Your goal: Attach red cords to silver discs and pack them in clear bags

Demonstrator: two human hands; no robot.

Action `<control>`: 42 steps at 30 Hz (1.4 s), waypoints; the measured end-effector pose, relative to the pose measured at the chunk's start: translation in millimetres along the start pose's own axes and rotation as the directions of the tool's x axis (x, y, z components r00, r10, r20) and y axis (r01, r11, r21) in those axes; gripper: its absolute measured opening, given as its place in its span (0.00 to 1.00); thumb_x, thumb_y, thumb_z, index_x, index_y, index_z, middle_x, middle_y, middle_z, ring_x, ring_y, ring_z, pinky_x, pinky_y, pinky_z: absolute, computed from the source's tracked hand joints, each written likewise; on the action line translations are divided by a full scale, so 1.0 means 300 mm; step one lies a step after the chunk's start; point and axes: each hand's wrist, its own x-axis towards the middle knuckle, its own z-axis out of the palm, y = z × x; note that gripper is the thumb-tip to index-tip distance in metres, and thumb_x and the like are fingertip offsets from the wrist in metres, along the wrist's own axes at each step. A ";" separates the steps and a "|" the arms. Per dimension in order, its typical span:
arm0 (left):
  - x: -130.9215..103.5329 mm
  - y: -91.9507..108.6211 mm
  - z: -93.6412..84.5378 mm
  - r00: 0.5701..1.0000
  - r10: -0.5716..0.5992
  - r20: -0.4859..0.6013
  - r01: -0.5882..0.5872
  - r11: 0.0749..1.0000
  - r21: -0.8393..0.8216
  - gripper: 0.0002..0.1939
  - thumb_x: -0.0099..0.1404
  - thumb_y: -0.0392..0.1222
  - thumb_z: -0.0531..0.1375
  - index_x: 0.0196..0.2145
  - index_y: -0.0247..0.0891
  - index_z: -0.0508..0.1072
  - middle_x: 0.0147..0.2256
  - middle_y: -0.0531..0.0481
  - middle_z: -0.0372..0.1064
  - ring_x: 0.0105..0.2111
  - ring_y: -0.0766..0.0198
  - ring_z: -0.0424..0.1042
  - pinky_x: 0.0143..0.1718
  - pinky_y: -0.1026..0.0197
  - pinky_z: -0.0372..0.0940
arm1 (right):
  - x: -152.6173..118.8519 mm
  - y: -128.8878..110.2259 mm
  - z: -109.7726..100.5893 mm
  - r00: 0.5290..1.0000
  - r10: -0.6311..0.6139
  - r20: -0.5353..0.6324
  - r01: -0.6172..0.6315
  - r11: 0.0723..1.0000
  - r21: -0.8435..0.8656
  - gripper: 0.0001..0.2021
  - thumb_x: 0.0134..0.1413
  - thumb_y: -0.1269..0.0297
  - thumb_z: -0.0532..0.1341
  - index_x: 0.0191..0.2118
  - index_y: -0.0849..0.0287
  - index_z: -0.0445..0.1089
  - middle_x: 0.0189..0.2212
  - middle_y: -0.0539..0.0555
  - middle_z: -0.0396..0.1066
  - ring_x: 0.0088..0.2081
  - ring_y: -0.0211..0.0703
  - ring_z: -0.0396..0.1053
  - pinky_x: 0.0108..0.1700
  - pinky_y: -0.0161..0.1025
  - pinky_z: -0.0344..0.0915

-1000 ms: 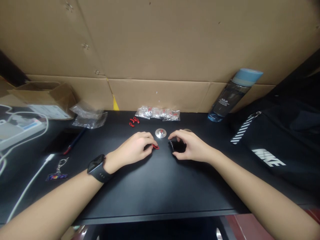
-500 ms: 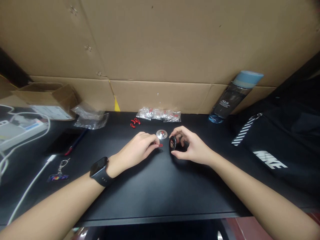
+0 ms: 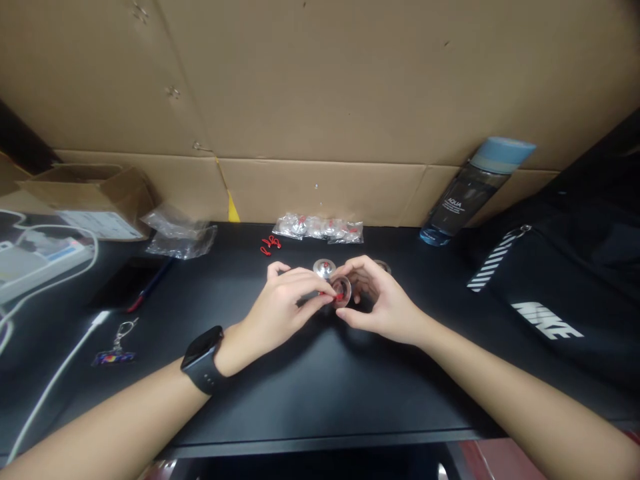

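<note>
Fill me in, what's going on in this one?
A person is working with both hands over a black table. The right hand holds a shiny round disc on edge, while the left hand pinches a small red piece against or close to its face. A silver disc lies just beyond; farther back are red loops and clear packets.

Forearms [image 3: 125,420] slant up from the lower corners; left hand [image 3: 285,303] pinches near centre; right hand [image 3: 385,300] curls just beside.

Packets [image 3: 314,228] lie behind the disc [image 3: 323,268], left of the bottle [image 3: 459,200].
</note>
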 end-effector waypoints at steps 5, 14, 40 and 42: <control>0.000 -0.010 0.003 1.000 0.013 -0.021 -0.014 0.999 -0.031 0.04 0.71 0.44 0.65 0.42 0.44 0.80 0.40 0.53 0.82 0.40 0.61 0.78 0.46 0.54 0.59 | -0.004 -0.010 0.009 1.000 0.015 -0.003 -0.015 1.000 -0.008 0.23 0.53 0.70 0.70 0.51 0.52 0.62 0.50 0.56 0.72 0.42 0.44 0.73 0.39 0.41 0.70; -0.007 -0.011 0.010 0.998 0.055 -0.026 -0.058 0.990 -0.128 0.06 0.71 0.39 0.64 0.45 0.43 0.80 0.41 0.52 0.82 0.41 0.63 0.77 0.45 0.60 0.70 | -0.003 -0.008 0.009 0.999 0.024 0.021 -0.023 1.000 -0.016 0.24 0.52 0.71 0.70 0.52 0.53 0.63 0.45 0.54 0.72 0.40 0.44 0.72 0.37 0.40 0.69; -0.002 -0.003 0.016 0.998 0.040 -0.044 -0.040 0.999 -0.006 0.04 0.73 0.41 0.62 0.40 0.42 0.77 0.39 0.52 0.79 0.42 0.60 0.74 0.48 0.54 0.60 | -0.007 -0.001 0.017 1.000 0.004 -0.006 -0.004 0.999 -0.034 0.22 0.51 0.68 0.73 0.50 0.55 0.68 0.40 0.53 0.73 0.38 0.43 0.72 0.39 0.41 0.72; -0.003 -0.005 0.014 0.998 0.041 -0.043 -0.041 0.999 0.010 0.04 0.73 0.42 0.62 0.40 0.43 0.78 0.40 0.51 0.79 0.43 0.59 0.73 0.49 0.54 0.59 | -0.008 0.001 0.017 1.000 -0.012 -0.014 0.012 1.000 -0.028 0.21 0.51 0.66 0.73 0.50 0.55 0.68 0.42 0.54 0.74 0.38 0.44 0.73 0.41 0.43 0.73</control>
